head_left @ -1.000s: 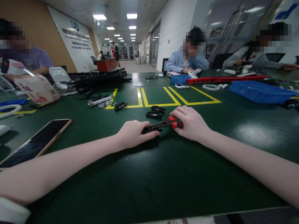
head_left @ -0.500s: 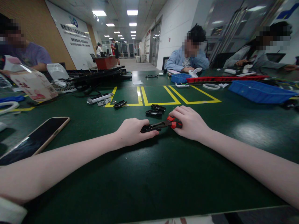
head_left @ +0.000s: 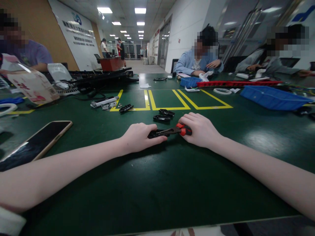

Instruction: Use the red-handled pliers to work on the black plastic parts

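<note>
Pliers with red and black handles (head_left: 182,129) are gripped in my right hand (head_left: 200,130), their dark jaws pointing left. The jaw tips reach a small black part (head_left: 157,133) that my left hand (head_left: 137,137) pinches between thumb and fingers. Whether the jaws are clamped on it I cannot tell. Just beyond my hands lie two similar black parts (head_left: 161,118), close together on the dark green table (head_left: 152,190). Another black part (head_left: 126,108) rests farther left, near the yellow tape.
A phone (head_left: 36,142) lies left of my forearm. Silver metal pieces (head_left: 105,102) sit beyond it. Yellow tape outlines (head_left: 169,108) mark the table's middle. At the right stand a blue tray (head_left: 273,97) and a tape roll (head_left: 222,91). A person (head_left: 197,60) sits across the table.
My hands, the pliers and the black part stay almost in place. The view has shifted slightly. The person across the table has raised a hand.
</note>
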{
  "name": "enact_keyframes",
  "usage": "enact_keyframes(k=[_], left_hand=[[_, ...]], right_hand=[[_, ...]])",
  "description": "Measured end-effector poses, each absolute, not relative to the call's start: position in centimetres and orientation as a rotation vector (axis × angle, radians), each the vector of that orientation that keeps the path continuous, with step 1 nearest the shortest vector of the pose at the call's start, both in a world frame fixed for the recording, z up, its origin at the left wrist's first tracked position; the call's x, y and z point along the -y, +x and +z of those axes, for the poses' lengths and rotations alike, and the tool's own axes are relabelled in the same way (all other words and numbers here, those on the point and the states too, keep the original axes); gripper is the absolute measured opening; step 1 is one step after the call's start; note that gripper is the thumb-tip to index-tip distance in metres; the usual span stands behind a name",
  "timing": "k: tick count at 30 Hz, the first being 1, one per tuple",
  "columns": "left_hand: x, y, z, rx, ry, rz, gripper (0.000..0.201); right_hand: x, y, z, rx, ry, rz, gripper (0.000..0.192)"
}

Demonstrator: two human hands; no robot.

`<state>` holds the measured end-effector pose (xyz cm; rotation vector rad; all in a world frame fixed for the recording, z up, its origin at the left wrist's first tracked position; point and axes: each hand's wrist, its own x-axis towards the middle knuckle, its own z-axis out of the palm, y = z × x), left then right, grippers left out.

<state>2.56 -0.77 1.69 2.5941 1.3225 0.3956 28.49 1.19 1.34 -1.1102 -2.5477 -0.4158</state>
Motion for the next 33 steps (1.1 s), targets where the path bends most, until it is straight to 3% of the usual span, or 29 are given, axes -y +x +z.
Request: enact_keyframes(k=[33], left_hand=[[0.34, 2.4, 1.41, -1.326, 2.665, 0.344, 0.048]], right_hand=[[-1.13, 27.96, 1.57, 2.623, -1.161, -0.384, 0.011]])
